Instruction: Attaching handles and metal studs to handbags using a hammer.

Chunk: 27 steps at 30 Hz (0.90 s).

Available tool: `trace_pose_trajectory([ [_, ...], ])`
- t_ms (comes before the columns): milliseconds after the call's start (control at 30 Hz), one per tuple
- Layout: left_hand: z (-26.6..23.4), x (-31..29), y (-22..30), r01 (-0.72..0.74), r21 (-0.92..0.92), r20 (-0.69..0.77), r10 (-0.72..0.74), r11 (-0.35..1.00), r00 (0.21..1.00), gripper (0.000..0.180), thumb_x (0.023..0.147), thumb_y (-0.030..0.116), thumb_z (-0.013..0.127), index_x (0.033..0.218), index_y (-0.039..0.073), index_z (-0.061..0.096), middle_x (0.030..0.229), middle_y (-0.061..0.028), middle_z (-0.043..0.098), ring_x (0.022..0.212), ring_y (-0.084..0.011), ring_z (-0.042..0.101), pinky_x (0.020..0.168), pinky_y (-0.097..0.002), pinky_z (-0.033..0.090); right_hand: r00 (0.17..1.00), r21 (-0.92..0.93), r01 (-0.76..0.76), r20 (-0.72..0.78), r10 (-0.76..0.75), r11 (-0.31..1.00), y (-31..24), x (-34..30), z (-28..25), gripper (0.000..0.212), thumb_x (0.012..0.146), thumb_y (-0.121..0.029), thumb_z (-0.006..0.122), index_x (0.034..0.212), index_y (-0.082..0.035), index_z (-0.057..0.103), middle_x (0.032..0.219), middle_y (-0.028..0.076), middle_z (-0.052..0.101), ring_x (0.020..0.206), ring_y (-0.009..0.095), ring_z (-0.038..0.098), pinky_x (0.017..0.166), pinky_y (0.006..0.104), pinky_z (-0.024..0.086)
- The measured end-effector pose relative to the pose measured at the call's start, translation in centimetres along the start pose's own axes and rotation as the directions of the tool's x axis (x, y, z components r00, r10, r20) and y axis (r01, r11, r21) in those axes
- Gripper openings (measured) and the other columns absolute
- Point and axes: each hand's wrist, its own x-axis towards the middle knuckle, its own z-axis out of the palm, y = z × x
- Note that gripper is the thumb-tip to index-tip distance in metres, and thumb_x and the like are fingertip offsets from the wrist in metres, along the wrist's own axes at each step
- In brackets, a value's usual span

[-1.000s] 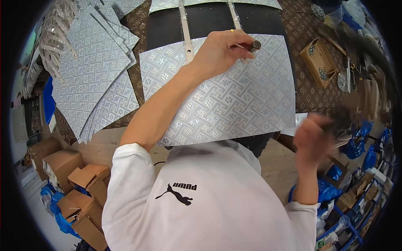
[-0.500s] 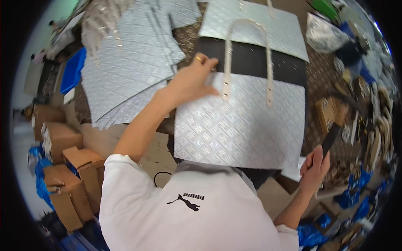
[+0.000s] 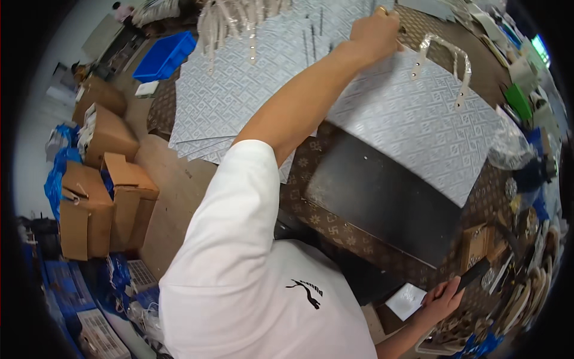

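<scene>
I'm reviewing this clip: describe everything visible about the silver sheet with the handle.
The silver-grey sheet looks thin and slightly shiny, with a repeating geometric pattern. A pale looped handle, seemingly in clear wrap, joins it at two strap ends with small dark rivets. It lies roughly flat, slanted in view, its near edge along the black board. A crumpled clear plastic bag is at its right end. The left hand is by its far edge; contact is unclear.

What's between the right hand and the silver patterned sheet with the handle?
Head view: brown patterned tabletop, then the black board, between the right hand and the silver patterned sheet.
</scene>
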Motion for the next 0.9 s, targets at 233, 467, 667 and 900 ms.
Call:
trace_pose_trajectory([
  [233, -9.4, -10.3, -20.1, 0.372, 0.311, 0.200, -0.443, 0.875, 0.874, 0.054, 0.074, 0.031, 0.080, 0.120, 0.008, 0.065, 0.117, -0.0145, 0.064, 0.114, -0.0330, 0.060, 0.095, -0.0412, 0.049, 0.998, -0.011, -0.022, 0.056, 0.023, 1.000, 0.4, -1.2, 1.9, 0.032, 0.106, -0.032, 0.055, 0.082, -0.013, 0.046, 0.058, -0.003, 0.036, 0.041, 0.004, 0.027, 0.036, 0.0265, 0.021],
  [467, -11.4, -16.7, -25.4, 0.294, 0.249, 0.114, -0.330, 0.923, 0.937, 0.052, 0.073, 0.023, 0.085, 0.118, 0.005, 0.065, 0.115, -0.0163, 0.066, 0.105, -0.0323, 0.064, 0.090, -0.0392, 0.050, 0.986, 0.058, -0.090, 0.147, 0.080, 0.994, -0.2, -0.7, 3.0, 0.026, 0.106, -0.027, 0.053, 0.087, -0.010, 0.050, 0.059, -0.003, 0.039, 0.040, 0.005, 0.032, 0.036, 0.0257, 0.024],
  [667, -19.8, -12.7, -17.7, 0.346, -0.293, 0.317, -0.251, 0.891, 0.915, 0.025, 0.094, 0.023, 0.069, 0.088, 0.000, 0.060, 0.070, 0.0016, 0.051, 0.067, -0.0086, 0.046, 0.063, -0.0257, 0.037, 0.996, 0.086, -0.025, 0.090, 0.018, 0.996, -1.4, -2.1, 1.5, 0.019, 0.106, -0.023, 0.052, 0.097, -0.007, 0.053, 0.060, -0.002, 0.043, 0.040, 0.004, 0.034, 0.036, 0.0222, 0.026],
  [900, -15.6, -8.3, -0.9, 0.060, -0.291, 0.358, 0.051, 0.955, 0.932, 0.033, 0.095, 0.031, 0.067, 0.086, 0.000, 0.062, 0.069, -0.0063, 0.056, 0.065, -0.0167, 0.051, 0.064, -0.0324, 0.042, 1.000, 0.158, -0.014, 0.002, 0.014, 0.987, -2.1, -2.6, -0.9, 0.020, 0.106, -0.024, 0.052, 0.096, -0.007, 0.052, 0.061, -0.002, 0.042, 0.041, 0.004, 0.034, 0.037, 0.0214, 0.026],
])
